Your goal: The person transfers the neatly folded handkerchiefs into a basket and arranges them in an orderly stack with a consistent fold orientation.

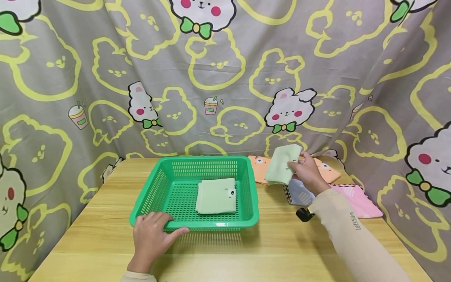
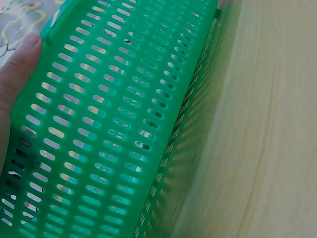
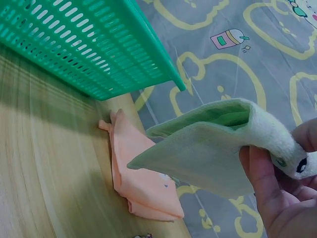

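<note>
Up right, right hand pinches green towel — left hand flat, steadying basket.

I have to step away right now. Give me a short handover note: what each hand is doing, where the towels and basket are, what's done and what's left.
Left hand: rests on the near left rim of the green basket, steadying it; fingers lie over the edge.
Right hand: holds a folded light green towel lifted above the table, right of the basket.
Done: one folded green towel lies flat on the basket floor.
Left, as it looks: the held towel is not yet in the basket. To the right on the table lie orange towels, a pink towel and a checked-edge cloth.
</note>
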Demonstrator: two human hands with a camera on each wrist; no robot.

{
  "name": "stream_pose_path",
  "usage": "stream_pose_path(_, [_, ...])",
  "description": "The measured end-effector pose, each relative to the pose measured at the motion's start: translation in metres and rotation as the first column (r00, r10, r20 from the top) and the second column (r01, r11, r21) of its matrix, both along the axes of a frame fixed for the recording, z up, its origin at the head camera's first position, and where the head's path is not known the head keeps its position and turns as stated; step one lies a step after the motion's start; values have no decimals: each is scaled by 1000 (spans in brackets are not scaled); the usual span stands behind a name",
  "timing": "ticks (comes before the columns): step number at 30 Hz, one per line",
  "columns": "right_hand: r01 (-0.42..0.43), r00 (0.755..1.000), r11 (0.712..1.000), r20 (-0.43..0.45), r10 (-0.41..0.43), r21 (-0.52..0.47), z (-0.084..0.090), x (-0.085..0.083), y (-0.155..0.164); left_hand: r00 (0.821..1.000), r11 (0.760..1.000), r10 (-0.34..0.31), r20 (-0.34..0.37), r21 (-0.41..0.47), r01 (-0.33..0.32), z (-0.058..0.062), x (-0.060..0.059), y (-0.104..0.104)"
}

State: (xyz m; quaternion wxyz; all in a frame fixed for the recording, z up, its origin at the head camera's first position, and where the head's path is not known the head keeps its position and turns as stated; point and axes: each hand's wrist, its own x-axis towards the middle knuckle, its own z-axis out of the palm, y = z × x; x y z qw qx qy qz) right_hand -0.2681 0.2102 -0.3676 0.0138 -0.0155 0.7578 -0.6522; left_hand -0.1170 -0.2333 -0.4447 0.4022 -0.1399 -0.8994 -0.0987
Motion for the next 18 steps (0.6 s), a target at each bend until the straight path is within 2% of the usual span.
stream_pose_path(6, [-8, 1000, 1000, -5, 7, -15, 3, 2, -3, 1000, 1000, -14, -23, 5, 14, 0, 0, 0])
stream_pose_path(18, [1, 1000, 1000, -6, -1, -6, 4, -1, -8, 1000, 1000, -17, -25, 7, 17, 0, 0, 0])
